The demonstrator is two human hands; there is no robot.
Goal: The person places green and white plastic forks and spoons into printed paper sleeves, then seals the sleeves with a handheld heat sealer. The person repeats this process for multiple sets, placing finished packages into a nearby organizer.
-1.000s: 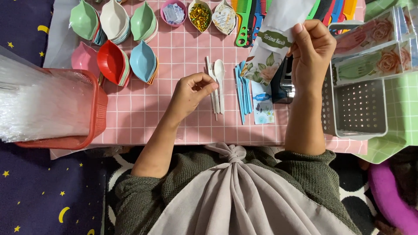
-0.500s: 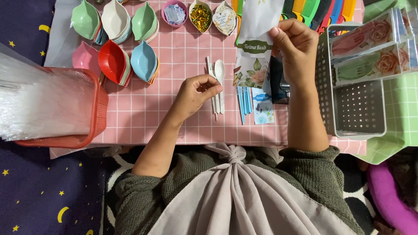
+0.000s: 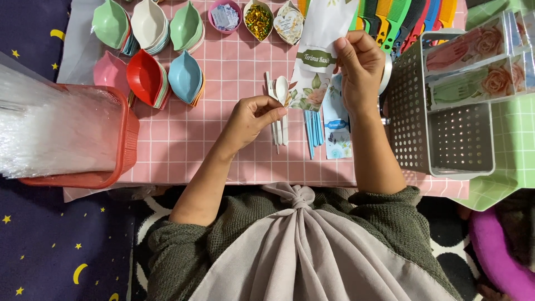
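Nearest the person, the left hand (image 3: 253, 118) rests on the pink checked tabletop (image 3: 223, 161), fingers curled with thumb and forefinger pinched at the handles of the white plastic spoons (image 3: 280, 106) lying there; whether it actually grips one I cannot tell. Just right of the spoons lie blue sticks (image 3: 314, 127) and a small flowered card (image 3: 337, 131). The right hand (image 3: 361, 69) is raised above them, fingers closed on the edge of a white flowered pouch (image 3: 317, 53), which hangs upright over the middle of the tabletop. To the left stands a red basket (image 3: 120, 150) filled with clear plastic bags (image 3: 50, 131). To the right is a grey perforated basket (image 3: 440, 136). Farther off sit boat-shaped bowls (image 3: 147, 78) in pink, red, blue, green and white, then 3 small dishes (image 3: 259, 19) and a row of coloured combs (image 3: 401, 22).
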